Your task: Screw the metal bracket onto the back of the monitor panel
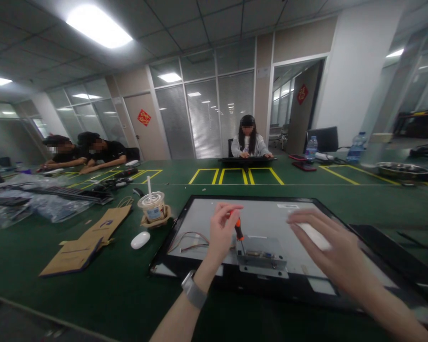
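Note:
My left hand (223,228) is closed, its fingertips pinching the top of a screwdriver (238,232) with an orange-red and black handle. The screwdriver stands nearly upright, its shaft reaching down to a metal bracket (262,259) with connectors. That bracket sits near the front edge of a flat display panel (199,216), which lies with a black frame and pale grey surface on the table. Over the panel's right side hovers my right hand (337,244), blurred, fingers stretched and thumb apart; a white patch shows between them. Thin wires (190,242) lie left of the bracket.
To the left are a white mouse (140,240), an iced drink cup (152,206) in a cardboard holder and a brown paper bag (92,237). A metal bowl (403,171) and water bottles (356,147) stand at the right. A person (251,142) sits opposite; two others sit left.

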A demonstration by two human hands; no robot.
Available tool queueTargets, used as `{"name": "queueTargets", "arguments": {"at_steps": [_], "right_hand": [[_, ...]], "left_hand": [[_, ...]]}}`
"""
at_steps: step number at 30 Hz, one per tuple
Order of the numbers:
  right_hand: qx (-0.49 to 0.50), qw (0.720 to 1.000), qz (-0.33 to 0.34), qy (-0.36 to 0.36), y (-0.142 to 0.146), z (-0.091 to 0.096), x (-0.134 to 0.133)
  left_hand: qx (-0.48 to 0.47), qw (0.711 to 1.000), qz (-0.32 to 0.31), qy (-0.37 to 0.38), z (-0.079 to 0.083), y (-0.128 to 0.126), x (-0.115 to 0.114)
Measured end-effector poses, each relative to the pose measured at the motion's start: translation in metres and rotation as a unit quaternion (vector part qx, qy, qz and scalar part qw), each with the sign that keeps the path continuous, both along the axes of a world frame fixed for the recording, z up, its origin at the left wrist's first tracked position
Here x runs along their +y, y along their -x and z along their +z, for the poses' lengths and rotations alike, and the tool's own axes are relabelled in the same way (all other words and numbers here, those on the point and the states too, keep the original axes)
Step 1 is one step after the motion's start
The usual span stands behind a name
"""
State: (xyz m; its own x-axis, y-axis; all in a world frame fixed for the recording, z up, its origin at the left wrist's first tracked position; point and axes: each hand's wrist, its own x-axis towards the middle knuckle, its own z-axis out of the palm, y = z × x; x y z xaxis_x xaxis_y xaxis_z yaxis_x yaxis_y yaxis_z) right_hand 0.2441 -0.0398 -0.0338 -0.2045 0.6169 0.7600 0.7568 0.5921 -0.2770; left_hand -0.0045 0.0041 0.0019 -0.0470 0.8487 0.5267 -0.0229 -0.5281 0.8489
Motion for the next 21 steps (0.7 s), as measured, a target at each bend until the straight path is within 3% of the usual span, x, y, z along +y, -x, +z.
{"name": "queueTargets", "arguments": {"at_steps": [3,6,10,16,21], "right_hand": [[-0.069,0.994,-0.030,0.080,0.001,0.005,0.066],[-0.175,0.965,-0.079,0.178,-0.005,-0.024,0.094],[-0.233,0.925,-0.097,0.285,-0.013,-0.055,0.090],[-0.237,0.918,-0.095,0.303,-0.013,-0.053,0.090],[-0.240,0.917,-0.094,0.305,-0.015,-0.054,0.088]], "left_hand": [[0.014,1.000,-0.005,-0.011,-0.001,0.002,0.001],[0.026,1.000,-0.015,-0.006,0.000,0.003,0.000],[0.008,0.998,-0.068,0.006,0.002,0.001,-0.004],[0.024,0.998,-0.054,-0.026,0.004,-0.005,-0.007],[0.015,0.998,-0.057,0.000,0.001,0.000,-0.002]]}}
